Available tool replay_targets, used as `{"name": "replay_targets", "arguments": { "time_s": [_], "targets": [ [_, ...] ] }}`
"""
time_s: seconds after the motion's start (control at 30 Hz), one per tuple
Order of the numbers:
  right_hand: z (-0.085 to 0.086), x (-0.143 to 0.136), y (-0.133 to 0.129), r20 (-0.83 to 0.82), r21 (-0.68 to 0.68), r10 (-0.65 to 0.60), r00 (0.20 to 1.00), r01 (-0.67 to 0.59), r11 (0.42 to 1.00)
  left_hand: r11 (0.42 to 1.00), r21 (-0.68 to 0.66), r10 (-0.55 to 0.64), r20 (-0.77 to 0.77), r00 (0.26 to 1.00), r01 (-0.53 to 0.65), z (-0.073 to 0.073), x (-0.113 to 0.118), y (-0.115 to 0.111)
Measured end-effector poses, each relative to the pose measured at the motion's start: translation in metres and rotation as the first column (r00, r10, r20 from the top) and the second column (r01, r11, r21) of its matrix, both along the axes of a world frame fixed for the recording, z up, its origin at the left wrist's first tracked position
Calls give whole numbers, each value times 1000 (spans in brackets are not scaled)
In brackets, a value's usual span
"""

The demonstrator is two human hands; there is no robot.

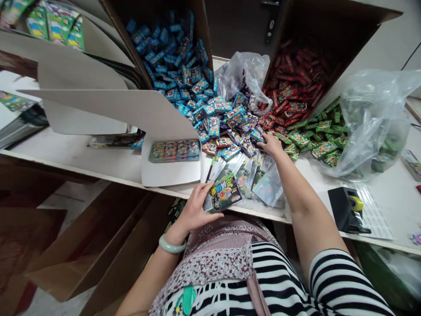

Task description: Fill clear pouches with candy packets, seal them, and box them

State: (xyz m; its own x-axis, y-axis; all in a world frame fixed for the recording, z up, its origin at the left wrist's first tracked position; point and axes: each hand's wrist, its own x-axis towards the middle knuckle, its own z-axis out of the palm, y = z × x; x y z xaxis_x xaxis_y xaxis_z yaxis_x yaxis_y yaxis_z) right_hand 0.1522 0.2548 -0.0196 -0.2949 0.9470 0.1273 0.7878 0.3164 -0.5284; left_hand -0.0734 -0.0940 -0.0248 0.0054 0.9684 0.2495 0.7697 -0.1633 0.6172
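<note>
My left hand (196, 210) holds a black and green printed packet (223, 193) at the table's front edge, thumb along its lower side. Farther back, my right hand (271, 144) reaches into the pile and touches small purple and blue packs (247, 146); its fingertips are partly hidden, so its grip is unclear. Between the hands lie several clear sleeves with printed cards (244, 175). To the left, an open white box (171, 174) contains a row of small colourful packs (176, 150).
Blue packs (171, 57) and red packs (296, 83) spill from cardboard boxes at the back. Green packs (324, 136) lie beside a plastic bag (365, 114). A tape dispenser (345, 210) stands front right. Large white card flaps (115, 105) rise at left.
</note>
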Motion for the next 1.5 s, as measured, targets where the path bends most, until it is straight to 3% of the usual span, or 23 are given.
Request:
{"name": "replay_targets", "arguments": {
  "time_s": [0.13,0.3,0.43,0.5,0.53,0.6,0.67,0.7,0.77,0.83,0.97,1.13,1.2,1.27,1.37,1.43,1.5],
  "targets": [
    [2,-1,-2,-100,-12,-11,995,10,1000,1000,-17,18,-25,1000,-18,2,-1,0],
    [19,18,-22,-303,-79,-74,950,52,996,1000,-13,12,-31,999,-12,4,-4,8],
    [26,42,-62,-548,-281,-79,833,-94,955,1000,-2,20,-29,999,-20,3,-5,17],
    [26,54,-86,-638,-318,-84,766,-161,934,1000,1,19,-19,1000,-19,3,-5,20],
    [24,59,-97,-632,-274,-61,773,-149,950,1000,1,21,-14,1000,-21,3,-5,21],
    [19,66,-119,-480,-49,41,876,-73,996,1000,-6,28,-9,1000,-28,5,-5,22],
    [11,66,-139,-207,193,131,970,-91,977,999,-13,31,-9,999,-31,6,-5,23],
    [6,65,-148,-70,250,181,981,-159,955,1000,-16,27,-10,1000,-27,7,-4,23],
    [-3,62,-162,98,224,330,939,-344,912,1000,-16,10,-14,1000,-10,8,-3,23],
    [-5,64,-166,99,160,466,879,-477,864,1000,-18,-3,-20,1000,2,8,-3,23],
    [7,82,-144,59,112,508,859,-512,852,1000,-18,1,-38,999,-2,6,-3,24],
    [12,74,-109,248,-203,656,713,-624,755,997,-28,-77,-54,996,76,12,4,30],
    [11,66,-104,245,-261,691,680,-640,723,995,-30,-100,-66,993,98,16,6,31],
    [16,65,-107,157,-222,682,714,-647,729,996,-15,-87,-85,993,86,18,5,29],
    [39,79,-126,-87,-61,633,769,-639,767,999,14,-44,-125,991,46,18,2,26],
    [61,89,-145,-167,2,695,700,-704,710,999,18,-38,-138,990,41,16,1,26],
    [79,93,-163,-131,30,763,633,-767,641,998,13,-60,-133,989,62,15,2,28]
  ]
}}
